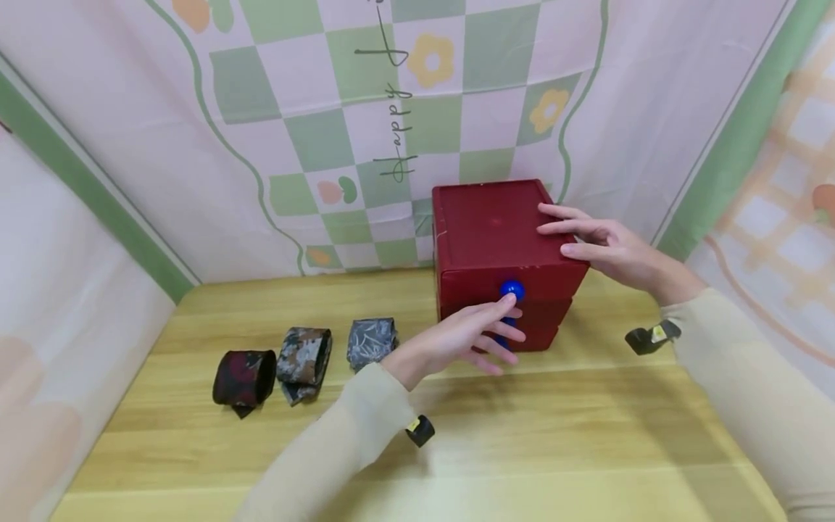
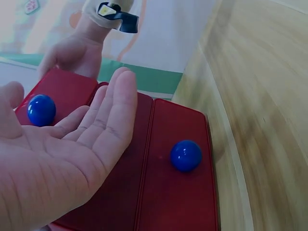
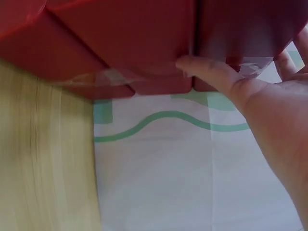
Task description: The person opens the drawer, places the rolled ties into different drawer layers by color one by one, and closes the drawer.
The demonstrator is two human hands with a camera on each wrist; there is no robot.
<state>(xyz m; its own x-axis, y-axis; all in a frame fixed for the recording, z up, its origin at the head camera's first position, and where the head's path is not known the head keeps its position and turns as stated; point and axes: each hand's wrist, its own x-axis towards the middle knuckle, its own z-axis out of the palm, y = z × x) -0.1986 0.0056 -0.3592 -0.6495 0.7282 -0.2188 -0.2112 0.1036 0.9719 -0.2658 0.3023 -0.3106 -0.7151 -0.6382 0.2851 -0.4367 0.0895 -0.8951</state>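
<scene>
A dark red drawer box (image 1: 489,225) stands on the wooden table, its stacked drawer fronts bearing round blue knobs. My left hand (image 1: 466,333) is held in front of it, fingers extended and spread. In the head view the left thumb tip overlaps the top knob (image 1: 512,291); in the left wrist view the bottom knob (image 2: 186,155) shows clear of the hand, which hides the middle one. On the box's right upper edge rests my right hand (image 1: 613,250), fingers over the top. In the right wrist view one digit (image 3: 207,70) lies against the box's side.
Left of the box, three rolled patterned cloths lie in a row: a grey one (image 1: 372,342), a camouflage-like one (image 1: 303,355) and a dark red-and-black one (image 1: 241,378). A checked curtain (image 1: 404,123) hangs behind the table (image 1: 554,435).
</scene>
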